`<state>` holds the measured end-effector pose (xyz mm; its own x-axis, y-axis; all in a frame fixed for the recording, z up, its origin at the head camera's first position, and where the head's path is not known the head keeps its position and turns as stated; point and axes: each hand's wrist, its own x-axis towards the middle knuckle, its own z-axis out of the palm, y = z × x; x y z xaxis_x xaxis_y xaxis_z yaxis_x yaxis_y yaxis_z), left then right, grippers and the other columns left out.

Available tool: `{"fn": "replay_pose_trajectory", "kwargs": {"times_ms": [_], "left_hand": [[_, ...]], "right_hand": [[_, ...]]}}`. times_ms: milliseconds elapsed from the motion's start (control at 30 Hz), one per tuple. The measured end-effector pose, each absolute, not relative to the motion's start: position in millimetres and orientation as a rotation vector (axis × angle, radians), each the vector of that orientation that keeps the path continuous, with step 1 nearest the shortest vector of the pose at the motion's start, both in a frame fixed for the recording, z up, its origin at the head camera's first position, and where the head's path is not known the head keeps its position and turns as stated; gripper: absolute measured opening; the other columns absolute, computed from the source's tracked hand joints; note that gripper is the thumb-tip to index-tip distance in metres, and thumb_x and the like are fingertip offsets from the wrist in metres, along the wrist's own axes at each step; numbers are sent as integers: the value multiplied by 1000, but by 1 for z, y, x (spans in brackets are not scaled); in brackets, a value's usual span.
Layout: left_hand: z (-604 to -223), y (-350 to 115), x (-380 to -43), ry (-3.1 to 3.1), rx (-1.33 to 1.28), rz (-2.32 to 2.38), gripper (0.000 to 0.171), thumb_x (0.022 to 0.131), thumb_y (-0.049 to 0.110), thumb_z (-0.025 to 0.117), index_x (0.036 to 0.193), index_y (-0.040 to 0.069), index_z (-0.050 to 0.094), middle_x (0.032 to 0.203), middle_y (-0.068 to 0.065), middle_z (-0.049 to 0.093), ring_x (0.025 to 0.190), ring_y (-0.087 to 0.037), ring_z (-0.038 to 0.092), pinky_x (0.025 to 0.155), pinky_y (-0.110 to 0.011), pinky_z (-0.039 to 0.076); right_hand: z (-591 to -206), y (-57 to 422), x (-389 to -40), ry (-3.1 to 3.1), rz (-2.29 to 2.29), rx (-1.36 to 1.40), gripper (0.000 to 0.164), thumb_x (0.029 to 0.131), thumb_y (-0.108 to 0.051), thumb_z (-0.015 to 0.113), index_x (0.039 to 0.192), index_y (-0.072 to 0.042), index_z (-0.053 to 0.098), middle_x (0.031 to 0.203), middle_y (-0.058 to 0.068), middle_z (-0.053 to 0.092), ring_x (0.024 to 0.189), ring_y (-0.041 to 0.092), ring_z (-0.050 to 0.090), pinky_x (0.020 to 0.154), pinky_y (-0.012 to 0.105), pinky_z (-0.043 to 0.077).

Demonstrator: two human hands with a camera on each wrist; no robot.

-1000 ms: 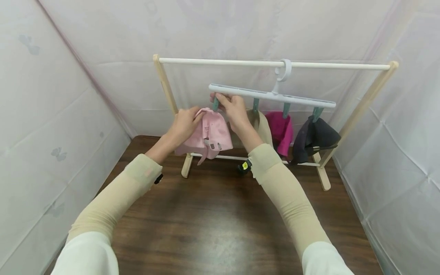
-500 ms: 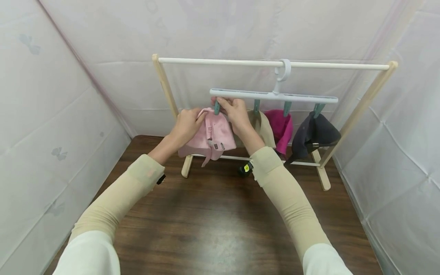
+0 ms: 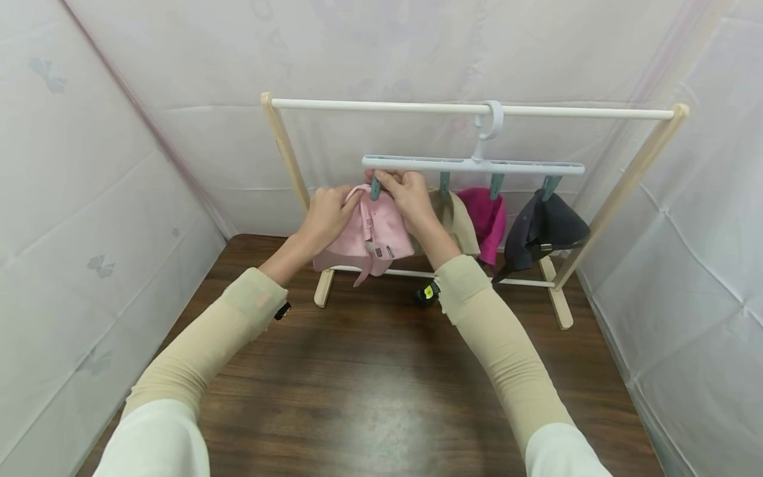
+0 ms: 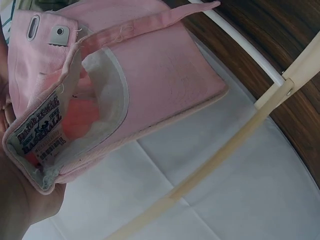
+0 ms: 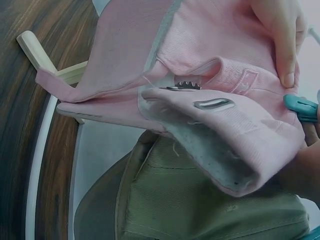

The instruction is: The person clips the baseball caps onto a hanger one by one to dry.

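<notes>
In the head view my left hand (image 3: 324,212) pinches the crown of a pink baseball cap (image 3: 384,232). The cap hangs with its open side and back strap toward me. My right hand (image 3: 411,199) grips a green clothespin (image 3: 375,188) at the left end of a white clip hanger (image 3: 429,163). Seen from the right wrist, the tip of the clothespin (image 5: 300,106) is right at the pink fabric, beside a left fingertip. The left wrist view shows the inside of the cap (image 4: 165,65) and its printed label; most of the left hand is hidden there.
A khaki cap (image 3: 461,228), a magenta hat (image 3: 485,218) and a dark cap (image 3: 554,228) hang from other clips. The hanger hooks over the white rod of a wooden rack (image 3: 277,142) on a brown wood-grain table (image 3: 369,384). Pale cloth walls (image 3: 89,199) surround it.
The hanger's left end has dropped and its right end has risen, so it now sits nearly level. The pink cap has shifted slightly right; both hands keep their hold.
</notes>
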<state>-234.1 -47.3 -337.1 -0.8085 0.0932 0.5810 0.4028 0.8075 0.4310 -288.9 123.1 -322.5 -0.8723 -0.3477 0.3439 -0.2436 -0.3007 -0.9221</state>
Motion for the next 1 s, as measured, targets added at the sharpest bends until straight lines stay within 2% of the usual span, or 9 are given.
{"fn": "replay_pose_trajectory", "kwargs": {"times_ms": [300, 500, 667, 767, 1000], "left_hand": [[-340, -48, -234, -2431, -361, -800, 41, 107, 27, 54, 74, 5, 62, 60, -4, 47, 61, -22, 49, 55, -32, 36], [-341, -49, -234, -2444, -357, -780, 42, 108, 27, 53, 69, 9, 53, 58, -2, 43, 59, -20, 45, 54, -31, 34], [-342, -50, -233, -2466, -343, -793, 38, 107, 31, 53, 82, 5, 65, 65, -8, 53, 65, -23, 52, 58, -34, 40], [-342, -50, -232, -2484, -329, -823, 38, 107, 34, 53, 96, 3, 70, 78, -11, 65, 74, -26, 60, 66, -38, 48], [-343, -54, -227, -2532, -309, -850, 34, 108, 33, 50, 112, 3, 65, 95, -15, 70, 87, -30, 64, 78, -46, 53]], "right_hand": [[-325, 125, -287, 1813, -2324, -801, 33, 101, -11, 63, 129, 6, 63, 120, 22, 70, 114, 27, 69, 98, 34, 54], [-328, 130, -288, 1828, -2291, -796, 34, 100, -18, 66, 128, 2, 65, 119, 18, 72, 112, 24, 69, 96, 33, 55], [-329, 131, -285, 1867, -2274, -847, 32, 101, -16, 65, 128, 1, 65, 120, 21, 70, 114, 25, 67, 99, 33, 53], [-326, 133, -281, 1928, -2244, -836, 33, 102, -14, 64, 131, 1, 63, 125, 23, 68, 117, 26, 66, 100, 31, 53], [-322, 152, -263, 2122, -2038, -846, 43, 103, -9, 59, 143, 2, 52, 141, 19, 59, 131, 25, 57, 105, 32, 49]]}}
